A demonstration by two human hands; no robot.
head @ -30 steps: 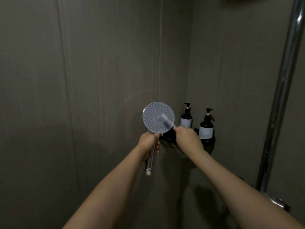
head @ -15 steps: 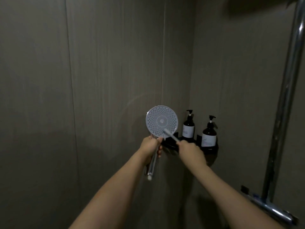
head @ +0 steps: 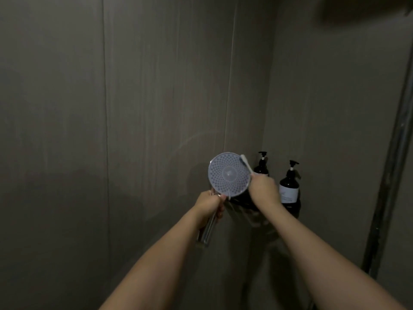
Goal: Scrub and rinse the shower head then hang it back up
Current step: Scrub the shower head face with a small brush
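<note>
A round shower head (head: 228,174) with a dotted pale face points toward me in the shower corner. Its chrome handle runs down from the disc, and my left hand (head: 209,205) grips that handle just under the head. A white toothbrush (head: 246,165) is held in my right hand (head: 263,190), and its bristle end lies on the upper right rim of the face. The lower part of the brush handle is hidden inside my fist.
Two dark pump bottles (head: 289,185) stand on a black corner shelf (head: 295,209) just behind my right hand. A vertical chrome shower rail (head: 393,157) runs down the right wall. Grey tiled walls (head: 134,108) close in on the left and ahead.
The brush tip has moved from the lower middle of the face up to its upper right rim. My view has shifted left, so the rail's lower fitting has left the frame.
</note>
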